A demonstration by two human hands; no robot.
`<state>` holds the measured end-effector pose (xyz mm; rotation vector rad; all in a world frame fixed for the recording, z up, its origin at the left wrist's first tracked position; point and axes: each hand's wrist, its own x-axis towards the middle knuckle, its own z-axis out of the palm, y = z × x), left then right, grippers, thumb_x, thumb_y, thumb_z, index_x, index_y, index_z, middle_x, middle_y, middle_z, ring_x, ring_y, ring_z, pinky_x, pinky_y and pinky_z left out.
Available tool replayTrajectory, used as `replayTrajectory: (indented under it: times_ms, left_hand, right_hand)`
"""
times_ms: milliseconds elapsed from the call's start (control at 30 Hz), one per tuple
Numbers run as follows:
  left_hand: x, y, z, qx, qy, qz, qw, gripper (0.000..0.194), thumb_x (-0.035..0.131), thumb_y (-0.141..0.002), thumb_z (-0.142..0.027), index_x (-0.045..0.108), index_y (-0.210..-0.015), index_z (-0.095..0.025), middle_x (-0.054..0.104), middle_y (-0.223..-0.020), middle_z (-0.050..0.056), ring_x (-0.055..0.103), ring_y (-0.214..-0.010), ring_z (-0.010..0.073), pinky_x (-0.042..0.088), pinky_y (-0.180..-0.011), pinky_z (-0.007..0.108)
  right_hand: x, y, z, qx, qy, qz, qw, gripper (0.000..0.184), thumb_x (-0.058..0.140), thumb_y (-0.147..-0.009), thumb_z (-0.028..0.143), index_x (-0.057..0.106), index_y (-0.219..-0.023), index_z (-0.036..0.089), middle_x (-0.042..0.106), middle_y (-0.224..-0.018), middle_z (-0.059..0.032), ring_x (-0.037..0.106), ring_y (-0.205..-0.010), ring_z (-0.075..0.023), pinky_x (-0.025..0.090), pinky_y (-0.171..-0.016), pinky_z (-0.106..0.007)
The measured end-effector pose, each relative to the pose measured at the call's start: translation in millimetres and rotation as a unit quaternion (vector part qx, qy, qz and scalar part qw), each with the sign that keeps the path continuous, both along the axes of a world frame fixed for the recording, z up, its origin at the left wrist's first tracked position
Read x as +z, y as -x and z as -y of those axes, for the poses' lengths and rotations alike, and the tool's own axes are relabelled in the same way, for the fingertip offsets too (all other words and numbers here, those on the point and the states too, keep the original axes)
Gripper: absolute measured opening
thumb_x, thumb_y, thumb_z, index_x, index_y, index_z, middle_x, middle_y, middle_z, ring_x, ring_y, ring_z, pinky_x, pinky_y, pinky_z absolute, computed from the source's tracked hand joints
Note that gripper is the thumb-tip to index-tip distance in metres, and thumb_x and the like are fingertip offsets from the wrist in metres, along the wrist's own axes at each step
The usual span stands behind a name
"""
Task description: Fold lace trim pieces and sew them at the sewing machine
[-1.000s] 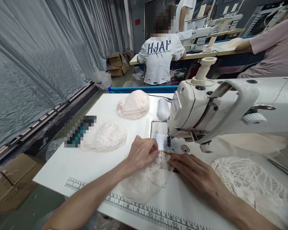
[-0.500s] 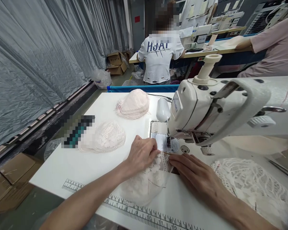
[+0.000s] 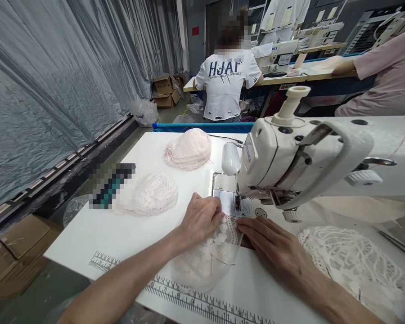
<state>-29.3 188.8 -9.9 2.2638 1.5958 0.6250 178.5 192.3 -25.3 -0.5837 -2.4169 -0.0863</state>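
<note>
A pale lace cup piece [image 3: 205,265] lies on the white table just in front of the sewing machine [image 3: 290,157], loose red threads on it. At its upper left edge my left hand [image 3: 202,218] is closed, thumb and forefinger pinching the lace. My right hand [image 3: 273,243] rests along the right edge with its fingers together, the fingertips gripping the lace border. Both hands sit close before the presser foot [image 3: 238,203], and the lace edge is short of it. The undersides of my fingers are hidden.
Stacked pink cups [image 3: 189,148] stand at the back, and white lace pieces [image 3: 148,193] lie left. More lace [image 3: 351,256] and tweezers [image 3: 398,245] are at right. A printed ruler [image 3: 195,299] runs along the front edge. Two people sit beyond.
The camera view has shifted slightly. Both hands keep their hold on the lace, with almost no movement against the machine.
</note>
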Motion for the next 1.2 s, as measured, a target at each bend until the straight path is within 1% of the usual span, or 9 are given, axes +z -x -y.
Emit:
replayTrajectory:
  times_ms: [167,367,533,633,800,900,1033,1133,1200]
  left_hand:
    - [-0.9,-1,-1,0.003,-0.004,-0.004,1.000,0.016,0.043,-0.091,-0.023,0.047,-0.077,-0.017,0.055,-0.066,-0.004,0.045,-0.056,0.0106,0.034,-0.072,0.031]
    - [1.2,-1,-1,0.000,0.005,-0.014,1.000,0.015,0.044,-0.091,-0.024,0.046,-0.078,-0.017,0.055,-0.066,-0.005,0.043,-0.056,0.0101,0.034,-0.071,0.031]
    - [8.8,-2,-5,-0.003,0.023,-0.014,1.000,0.015,0.046,-0.091,-0.022,0.046,-0.076,-0.017,0.056,-0.068,-0.004,0.046,-0.058,0.0108,0.034,-0.072,0.032]
    - [16.3,-6,-13,-0.029,0.033,-0.019,0.999,0.015,0.049,-0.089,-0.022,0.047,-0.075,-0.017,0.056,-0.067,-0.004,0.047,-0.059,0.0113,0.035,-0.073,0.031]
    - [22.3,-15,-26,-0.112,0.046,-0.038,0.992,0.014,0.056,-0.087,-0.023,0.049,-0.076,-0.017,0.059,-0.073,-0.004,0.052,-0.063,0.0109,0.035,-0.077,0.030]
    - [18.7,-14,-39,-0.129,0.012,-0.082,0.988,0.012,0.054,-0.088,-0.024,0.051,-0.080,-0.017,0.061,-0.082,-0.001,0.054,-0.069,0.0122,0.035,-0.078,0.031]
    - [14.3,-6,-51,-0.050,-0.079,-0.157,0.983,0.009,0.045,-0.092,-0.018,0.052,-0.087,-0.016,0.060,-0.084,0.003,0.053,-0.073,0.0167,0.034,-0.075,0.033]
    - [15.6,-5,-39,0.006,-0.134,-0.154,0.979,0.016,0.039,-0.090,-0.008,0.051,-0.097,-0.015,0.058,-0.092,0.007,0.052,-0.082,0.0192,0.034,-0.073,0.034]
    - [16.6,-8,-21,-0.014,-0.164,-0.143,0.976,0.021,0.036,-0.089,-0.004,0.051,-0.097,-0.016,0.058,-0.095,0.007,0.052,-0.083,0.0182,0.034,-0.073,0.033]
  right_hand:
    - [-0.6,1,-2,-0.001,0.000,0.005,1.000,0.023,0.042,-0.091,0.006,0.060,-0.105,0.010,0.067,-0.102,-0.0128,0.061,-0.085,-0.0221,0.056,-0.065,-0.035]
    - [-0.6,1,-3,-0.008,-0.019,0.071,0.997,0.026,0.037,-0.092,0.006,0.061,-0.101,0.011,0.065,-0.112,-0.0113,0.058,-0.088,-0.0247,0.051,-0.066,-0.038]
    - [5.9,3,-1,-0.026,-0.050,0.098,0.994,0.035,0.032,-0.088,0.000,0.059,-0.106,0.012,0.068,-0.102,-0.0103,0.058,-0.082,-0.0234,0.045,-0.066,-0.037]
    - [9.6,2,3,-0.034,-0.071,0.096,0.992,0.038,0.031,-0.086,-0.003,0.058,-0.108,0.011,0.068,-0.099,-0.0105,0.059,-0.079,-0.0218,0.044,-0.067,-0.036]
    - [14.5,-2,12,-0.044,-0.068,0.095,0.992,0.033,0.032,-0.089,0.000,0.061,-0.098,0.010,0.067,-0.096,-0.0130,0.059,-0.079,-0.0226,0.041,-0.065,-0.035]
    - [15.5,-3,15,-0.060,-0.052,0.088,0.993,0.029,0.032,-0.095,0.011,0.061,-0.097,0.012,0.067,-0.094,-0.0125,0.059,-0.078,-0.0228,0.040,-0.064,-0.035]
    - [13.1,-4,14,-0.063,-0.004,0.095,0.994,0.035,0.028,-0.100,0.026,0.060,-0.102,0.012,0.067,-0.100,-0.0128,0.060,-0.079,-0.0220,0.041,-0.065,-0.036]
    - [11.1,-5,14,-0.055,0.002,0.078,0.995,0.035,0.031,-0.099,0.030,0.059,-0.109,0.010,0.067,-0.105,-0.0134,0.060,-0.089,-0.0238,0.043,-0.071,-0.037]
    - [11.0,-5,14,-0.052,0.000,0.072,0.996,0.034,0.032,-0.099,0.028,0.059,-0.109,0.010,0.067,-0.105,-0.0136,0.061,-0.091,-0.0243,0.043,-0.072,-0.037]
